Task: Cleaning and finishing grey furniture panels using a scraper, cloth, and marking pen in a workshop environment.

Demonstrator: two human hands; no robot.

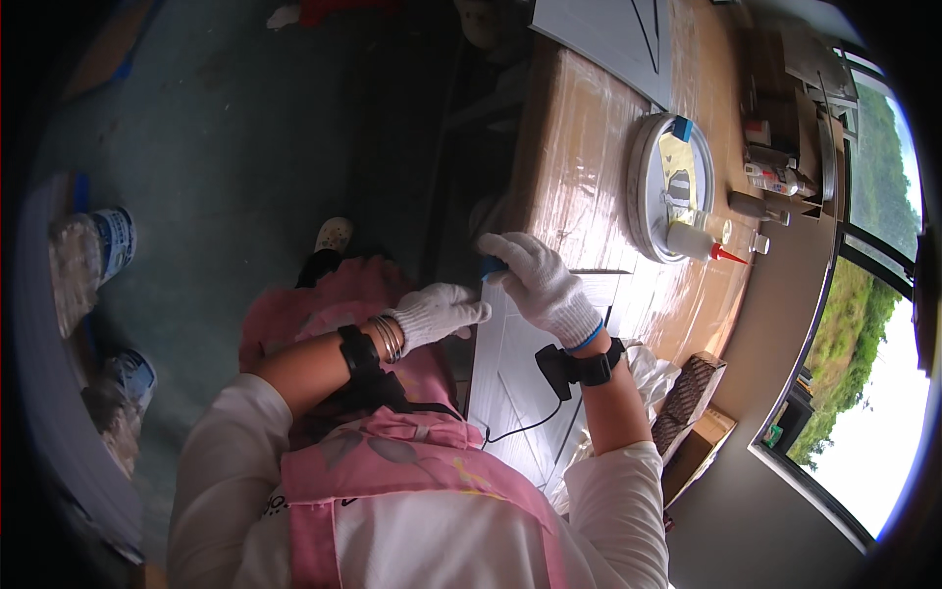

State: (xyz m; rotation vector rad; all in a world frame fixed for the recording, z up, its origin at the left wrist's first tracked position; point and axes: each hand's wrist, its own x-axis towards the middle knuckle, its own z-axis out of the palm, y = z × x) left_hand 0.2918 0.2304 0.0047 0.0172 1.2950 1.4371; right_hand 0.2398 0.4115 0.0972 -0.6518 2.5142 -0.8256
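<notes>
My right hand point(542, 287), in a white knit glove with a blue cuff edge, is closed around a small blue block point(492, 265). Its fingers cover most of the block, which is at the upper left corner of a white panel point(520, 358) with thin dark lines. My left hand point(439, 314), also gloved, is beside the panel's left edge with its fingers drawn together. Its fingertips overlap that edge, and whatever they pinch is hidden.
Plastic film covers the worktable point(579, 147). A round white lid point(643, 187) carries another blue block point(682, 128) and a squeeze bottle point(690, 240) with a red nozzle. Another panel point(603, 39) lies at the far end. Cardboard boxes point(699, 452) stand by the window wall.
</notes>
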